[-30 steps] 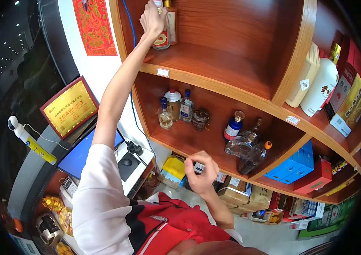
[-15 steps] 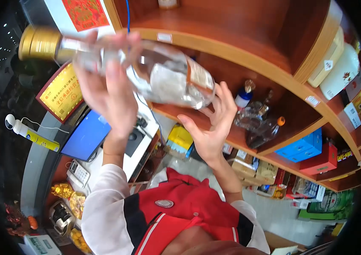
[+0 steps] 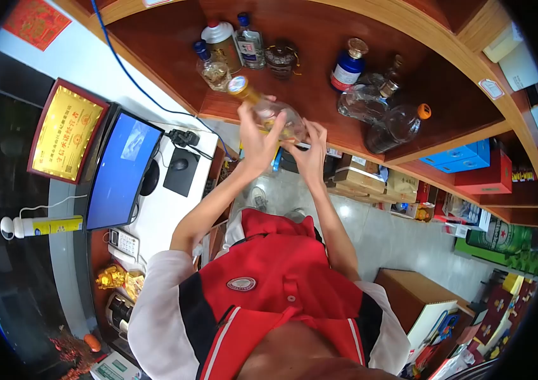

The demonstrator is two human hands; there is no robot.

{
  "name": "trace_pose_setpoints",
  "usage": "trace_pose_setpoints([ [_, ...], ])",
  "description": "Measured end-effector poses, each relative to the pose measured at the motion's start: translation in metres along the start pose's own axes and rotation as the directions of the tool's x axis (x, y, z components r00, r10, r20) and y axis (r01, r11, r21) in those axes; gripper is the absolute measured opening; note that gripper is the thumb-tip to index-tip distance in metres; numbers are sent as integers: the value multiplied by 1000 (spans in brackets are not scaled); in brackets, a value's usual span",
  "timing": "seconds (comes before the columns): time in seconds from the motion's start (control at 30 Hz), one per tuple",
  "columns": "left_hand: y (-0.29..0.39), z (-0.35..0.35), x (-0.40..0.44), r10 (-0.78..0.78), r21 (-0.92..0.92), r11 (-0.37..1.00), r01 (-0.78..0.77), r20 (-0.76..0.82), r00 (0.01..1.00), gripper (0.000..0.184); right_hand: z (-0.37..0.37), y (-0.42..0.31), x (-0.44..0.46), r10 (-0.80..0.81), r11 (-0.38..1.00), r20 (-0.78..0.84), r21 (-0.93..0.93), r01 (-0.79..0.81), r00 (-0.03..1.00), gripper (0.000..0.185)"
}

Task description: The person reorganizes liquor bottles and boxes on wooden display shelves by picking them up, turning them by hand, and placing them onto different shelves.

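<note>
I hold a clear glass bottle (image 3: pixel 290 124) with a gold cap in both hands, tilted, in front of the wooden shelf. My left hand (image 3: pixel 258 144) is closed around its neck and upper body, just below the cap. Around the base end curl the fingers of my right hand (image 3: pixel 309 151). Part of the bottle is hidden behind my fingers. Beyond the cap, a small blue-capped bottle (image 3: pixel 214 71) stands on the shelf.
The wooden shelf (image 3: pixel 319 104) holds a blue bottle (image 3: pixel 348 66), a dark bottle with an orange cap (image 3: pixel 397 130) and several others. To the left are a monitor (image 3: pixel 123 168) and a white desk (image 3: pixel 174 209). Cartons (image 3: pixel 357 174) stand below the shelf.
The bottle has moved away from my head, down and toward the shelf, and my hands have moved with it. My view has shifted, showing more shelf bottles.
</note>
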State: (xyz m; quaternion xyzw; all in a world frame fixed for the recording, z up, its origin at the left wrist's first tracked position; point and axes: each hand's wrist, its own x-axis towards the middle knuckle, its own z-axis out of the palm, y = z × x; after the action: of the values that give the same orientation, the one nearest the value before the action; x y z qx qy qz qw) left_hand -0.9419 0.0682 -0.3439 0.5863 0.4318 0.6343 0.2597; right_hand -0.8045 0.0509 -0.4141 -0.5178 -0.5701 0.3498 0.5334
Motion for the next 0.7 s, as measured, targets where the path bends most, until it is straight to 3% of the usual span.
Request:
trace_pose_setpoints([
  [0.03, -8, 13, 6, -33, -7, 999, 33, 12, 999, 49, -4, 13, 8, -73, 956, -39, -288, 58, 997, 86],
  [0.07, -17, 25, 11, -69, -13, 998, 69, 26, 997, 48, -3, 33, 16, -54, 967, -77, -251, 33, 996, 80],
  [0.1, -24, 35, 19, -41, 122, 992, 36, 40, 998, 48, -4, 38, 25, -48, 966, -89, -256, 24, 995, 80],
  [0.2, -32, 63, 45, -53, 173, 984, 38, 83, 995, 55, -5, 48, 50, -82, 939, -216, -343, 3, 973, 66],
  [0.23, -40, 72, 55, -52, 166, 985, 35, 96, 994, 55, -4, 54, 58, -120, 934, -218, -356, 36, 969, 64],
  [0.33, -68, 94, 80, 31, 218, 975, -52, 99, 995, 54, 3, 53, 83, -71, 901, -279, -430, -59, 958, 59],
  [0.47, -91, 118, 106, -2, 298, 954, -30, 107, 994, 54, 11, 69, 109, -40, 903, -304, -420, -96, 952, 49],
  [0.57, -108, 130, 121, 56, 306, 948, -81, 91, 994, 55, 14, 76, 124, -22, 892, -341, -431, -136, 940, 56],
  [0.7, -109, 145, 138, 104, 371, 918, -144, 126, 987, 55, 17, 92, 148, -21, 910, -388, -390, -143, 922, 48],
])
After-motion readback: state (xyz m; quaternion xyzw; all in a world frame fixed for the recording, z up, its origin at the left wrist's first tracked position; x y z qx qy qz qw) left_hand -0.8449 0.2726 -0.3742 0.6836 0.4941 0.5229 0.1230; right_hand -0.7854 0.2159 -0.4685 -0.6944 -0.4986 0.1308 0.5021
